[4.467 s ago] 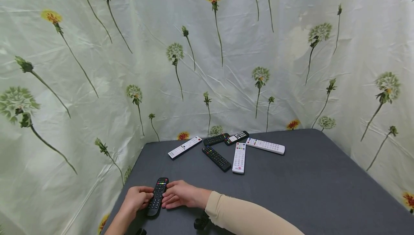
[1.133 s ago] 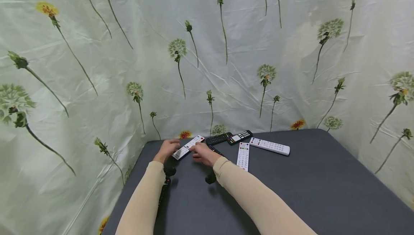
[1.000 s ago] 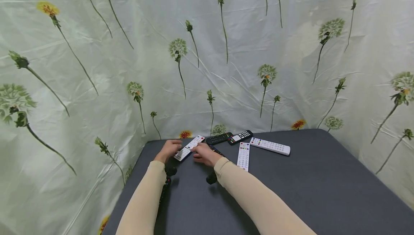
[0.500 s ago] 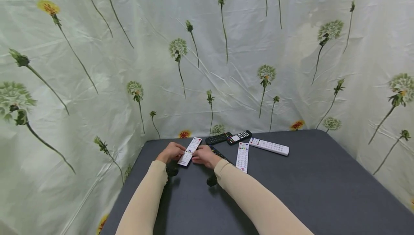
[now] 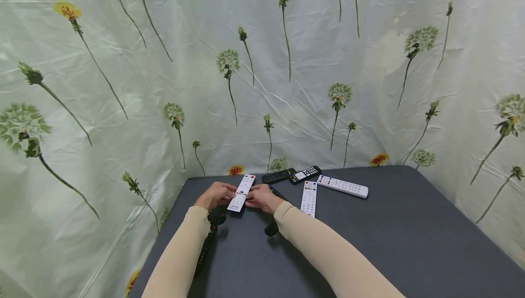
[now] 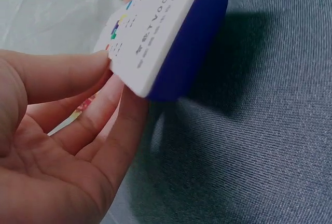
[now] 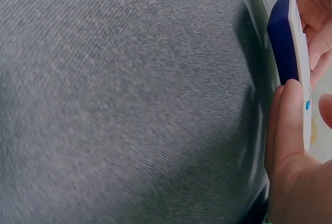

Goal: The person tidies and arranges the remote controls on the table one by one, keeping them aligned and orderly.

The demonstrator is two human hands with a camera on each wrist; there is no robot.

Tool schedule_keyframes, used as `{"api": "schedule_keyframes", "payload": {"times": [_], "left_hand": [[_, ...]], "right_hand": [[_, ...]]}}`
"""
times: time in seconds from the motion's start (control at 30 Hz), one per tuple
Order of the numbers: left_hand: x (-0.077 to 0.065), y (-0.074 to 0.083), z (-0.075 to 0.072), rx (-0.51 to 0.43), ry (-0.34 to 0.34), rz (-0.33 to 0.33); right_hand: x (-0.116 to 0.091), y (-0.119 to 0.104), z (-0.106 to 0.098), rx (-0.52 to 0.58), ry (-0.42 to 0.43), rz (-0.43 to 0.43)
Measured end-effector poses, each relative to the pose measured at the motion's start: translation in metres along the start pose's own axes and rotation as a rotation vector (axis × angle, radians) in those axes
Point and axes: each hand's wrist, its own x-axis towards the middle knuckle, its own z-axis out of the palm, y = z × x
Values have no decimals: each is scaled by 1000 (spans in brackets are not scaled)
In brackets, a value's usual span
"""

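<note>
A white remote control (image 5: 241,194) with a dark blue underside is held between my two hands, raised off the grey table, as its shadow in the left wrist view shows. My left hand (image 5: 215,194) grips its left edge, thumb on the button face and fingers beneath. On the opposite edge, my right hand (image 5: 264,197) holds it; in the right wrist view its fingers (image 7: 291,115) lie against the blue underside. Beside my left forearm lies a black remote (image 5: 207,245), partly covered by the sleeve. Another black remote (image 5: 277,192) is mostly hidden behind my right hand.
At the back of the table (image 5: 389,234) lie a black remote (image 5: 278,176) and a black one with white keys (image 5: 305,174). Two white remotes (image 5: 309,197) (image 5: 343,186) lie to the right. A flowered curtain (image 5: 287,84) stands behind the table.
Both hands left the black remote at the front left and reached the white remote. They closed on it, turned it to point more away from me, and lifted it.
</note>
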Motion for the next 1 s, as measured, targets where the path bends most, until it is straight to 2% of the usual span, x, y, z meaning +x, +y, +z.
{"api": "schedule_keyframes", "payload": {"times": [0.3, 0.53, 0.8, 1.0], "left_hand": [[-16, 11, -5, -74, -40, 36], [-27, 13, -9, -111, -55, 68], [-52, 11, -17, -76, -26, 125], [-71, 9, -18, -90, 4, 148]], "right_hand": [[-13, -17, 3, -70, -32, -31], [-25, -24, 4, -92, -56, -42], [-39, -26, 9, -77, -148, -54], [-49, -25, 14, -46, -180, -59]]}}
